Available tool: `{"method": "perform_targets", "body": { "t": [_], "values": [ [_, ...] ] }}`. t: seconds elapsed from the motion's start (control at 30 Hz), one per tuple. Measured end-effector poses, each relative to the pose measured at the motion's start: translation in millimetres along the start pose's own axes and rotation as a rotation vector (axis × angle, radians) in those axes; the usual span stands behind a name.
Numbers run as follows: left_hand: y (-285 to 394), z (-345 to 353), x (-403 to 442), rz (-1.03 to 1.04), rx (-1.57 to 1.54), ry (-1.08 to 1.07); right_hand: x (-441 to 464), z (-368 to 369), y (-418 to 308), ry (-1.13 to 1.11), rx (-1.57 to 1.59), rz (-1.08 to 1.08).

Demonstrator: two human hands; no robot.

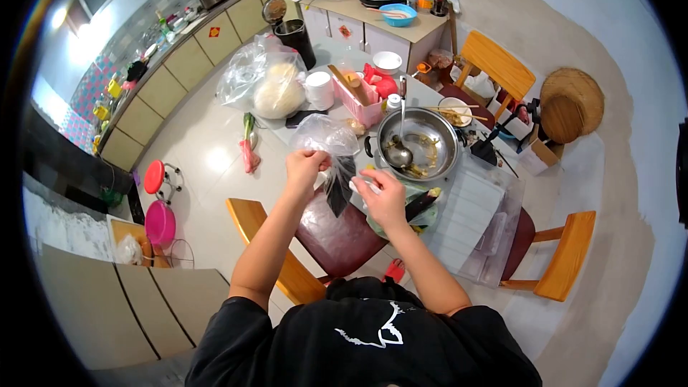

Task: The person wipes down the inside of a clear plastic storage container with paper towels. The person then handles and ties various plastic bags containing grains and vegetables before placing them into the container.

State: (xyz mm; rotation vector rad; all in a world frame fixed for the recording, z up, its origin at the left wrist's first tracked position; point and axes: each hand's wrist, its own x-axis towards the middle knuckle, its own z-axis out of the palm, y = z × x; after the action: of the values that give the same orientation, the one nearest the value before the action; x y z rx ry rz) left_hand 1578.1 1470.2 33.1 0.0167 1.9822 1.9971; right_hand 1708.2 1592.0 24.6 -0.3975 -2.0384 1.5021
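My left hand (308, 168) is closed in a pinch on a clear plastic bag (326, 135) near the table's edge. The bag hangs over the edge, and something dark (340, 185) shows at its lower part; whether it is inside or behind the bag I cannot tell. To the right, my right hand (385, 197) has its fingers closed around a small white thing (364, 186) whose kind is unclear. Just beyond that hand lies an eggplant (421, 203) on a green plastic bag (430, 219). A steel pot (448, 140) with a ladle (398, 154) and food remains stands behind it.
A large clear bag with a pale round mass (279, 93), a white cup stack (319, 89) and a pink basket (363, 109) stand farther back. Wooden chairs (570, 254) surround the table. A brown chair seat (337, 233) sits below my hands.
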Motion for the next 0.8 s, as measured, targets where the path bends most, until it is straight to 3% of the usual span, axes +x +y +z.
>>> {"method": "perform_targets", "body": {
  "t": [0.13, 0.2, 0.4, 0.53, 0.6, 0.63, 0.67, 0.77, 0.8],
  "values": [
    [19.2, -11.4, -34.9, -0.123, -0.118, -0.018, 4.8, 24.1, -16.1, -0.073, -0.1, -0.177],
    [18.2, -18.3, -44.0, -0.093, -0.21, -0.119, 1.6, 32.6, -13.0, -0.145, -0.03, -0.173],
    [31.5, -22.1, -61.4, -0.005, -0.129, -0.156, -6.0, 27.8, -26.9, -0.272, 0.113, -0.25],
    [33.2, -18.3, -59.8, 0.058, -0.035, -0.14, -6.2, 20.6, -25.9, -0.391, 0.2, -0.113],
    [36.1, -14.0, -60.9, -0.054, -0.066, -0.124, -4.3, 16.4, -24.9, -0.436, 0.242, -0.107],
    [34.8, -14.1, -60.3, -0.053, -0.064, -0.128, -3.3, 14.0, -22.3, -0.468, 0.346, -0.002],
    [32.4, -16.5, -59.2, -0.088, -0.164, -0.187, -2.1, 11.8, -20.5, -0.499, 0.45, 0.105],
    [30.3, -25.4, -57.3, -0.171, -0.304, -0.3, 2.1, 5.6, -21.0, -0.535, 0.563, 0.159],
    [34.6, -29.1, -60.9, -0.268, -0.497, -0.47, 3.9, 2.8, -21.3, -0.531, 0.562, 0.158]
  ]
}}
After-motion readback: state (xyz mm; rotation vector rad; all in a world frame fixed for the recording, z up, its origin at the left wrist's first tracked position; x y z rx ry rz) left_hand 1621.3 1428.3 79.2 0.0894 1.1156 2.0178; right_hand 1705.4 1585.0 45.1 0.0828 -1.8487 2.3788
